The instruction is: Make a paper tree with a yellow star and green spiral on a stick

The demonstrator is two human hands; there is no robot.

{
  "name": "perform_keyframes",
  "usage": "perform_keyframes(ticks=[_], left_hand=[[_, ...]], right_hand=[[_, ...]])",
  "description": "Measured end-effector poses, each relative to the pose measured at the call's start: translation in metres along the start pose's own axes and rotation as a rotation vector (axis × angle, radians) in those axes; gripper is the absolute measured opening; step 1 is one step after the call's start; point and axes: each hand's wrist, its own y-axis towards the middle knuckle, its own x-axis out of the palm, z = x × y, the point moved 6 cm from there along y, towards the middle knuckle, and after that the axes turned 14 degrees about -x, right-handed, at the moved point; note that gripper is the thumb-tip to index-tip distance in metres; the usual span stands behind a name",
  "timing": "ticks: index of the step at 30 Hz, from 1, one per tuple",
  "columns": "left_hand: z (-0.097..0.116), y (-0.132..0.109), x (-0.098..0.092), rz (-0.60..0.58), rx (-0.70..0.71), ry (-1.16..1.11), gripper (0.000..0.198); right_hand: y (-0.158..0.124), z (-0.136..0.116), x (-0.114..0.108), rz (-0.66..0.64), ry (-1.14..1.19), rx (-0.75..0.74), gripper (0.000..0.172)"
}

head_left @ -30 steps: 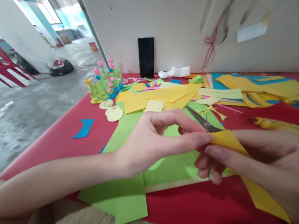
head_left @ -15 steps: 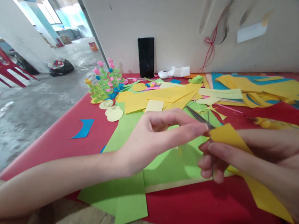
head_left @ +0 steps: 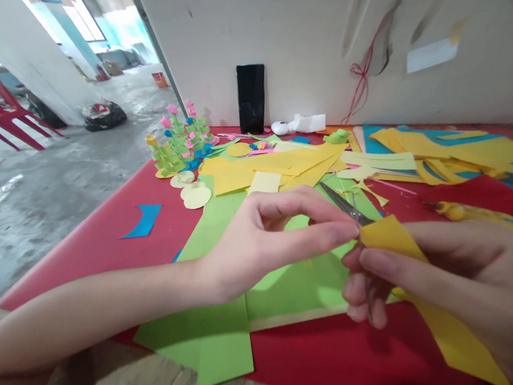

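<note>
Yellow paper strip (head_left: 455, 336), near right, sat pinched in my R hand (head_left: 457, 264); L hand's (head_left: 252, 240) thumb & index almost met at its tip, hold unclear. Prob. light, bendy, creasable; best taken by edges.

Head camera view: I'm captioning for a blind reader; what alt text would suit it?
A person's right hand holds a yellow paper strip, with the left hand at its tip, above green paper on a red table. A dark pointed metal tool shows just behind; farther back stand craft flowers and a dark phone.
</note>
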Motion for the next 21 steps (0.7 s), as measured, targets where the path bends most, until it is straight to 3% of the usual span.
perform_keyframes(ticks=[9, 21], left_hand=[[0.001, -0.001, 0.000, -0.011, 0.027, 0.019, 0.010], [0.002, 0.000, 0.002, -0.030, 0.027, -0.025, 0.012]], right_hand=[[0.000, 0.007, 0.005, -0.090, 0.241, 0.025, 0.017], [0.000, 0.003, 0.011, -0.171, 0.381, 0.081, 0.020]])
